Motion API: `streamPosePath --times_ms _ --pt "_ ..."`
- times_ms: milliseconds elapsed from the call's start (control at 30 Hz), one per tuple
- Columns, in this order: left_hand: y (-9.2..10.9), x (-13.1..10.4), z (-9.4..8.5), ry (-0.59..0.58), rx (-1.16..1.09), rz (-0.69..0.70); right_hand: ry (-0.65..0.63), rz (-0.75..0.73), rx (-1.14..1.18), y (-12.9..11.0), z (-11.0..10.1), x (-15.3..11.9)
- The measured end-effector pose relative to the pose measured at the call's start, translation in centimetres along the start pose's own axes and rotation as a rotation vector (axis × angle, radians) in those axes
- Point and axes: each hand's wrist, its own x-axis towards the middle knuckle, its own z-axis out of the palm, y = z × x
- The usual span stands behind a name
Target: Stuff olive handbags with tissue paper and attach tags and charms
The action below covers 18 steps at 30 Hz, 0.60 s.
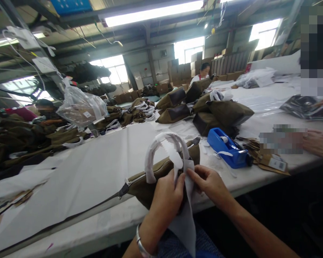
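In front of me on the table stands an olive handbag [141, 187] with a zipper along its top and dark end tabs. Its handles [150, 161] are wrapped in white paper and arch upward. Beside the near handle, my right hand [211, 181] pinches the edge of a sheet of white wrapping paper [188, 200], which hangs down past the table edge. My left hand [168, 195] is closed at the near handle's base, thumb and finger against the paper there; exactly what lies inside its grip is partly hidden. A white jagged-edged strip [172, 153] sticks up between the handles.
A blue tape dispenser [227, 148] stands right of the bag, near brown card tags [274, 163]. Several olive bags [228, 111] are heaped behind. A plastic bag [80, 105] hangs at left over more olive bags. Another person's hand [319, 143] rests at the right.
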Motion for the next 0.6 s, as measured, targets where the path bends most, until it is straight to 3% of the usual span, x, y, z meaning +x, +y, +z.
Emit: streamPosePath --times_ms 133,300,600 --pt "0.9 -0.4 0.0 0.097 0.330 0.021 0.158 -0.056 -0.016 0.4 1.7 -0.7" --pt "0.6 -1.1 1.5 0.230 0.381 0.097 0.258 -0.060 0.105 -0.1 3.2 -1.3" --pt "-1.7 -0.7 3.0 0.473 0.554 0.256 0.237 -0.056 0.147 -0.1 3.8 -1.2"
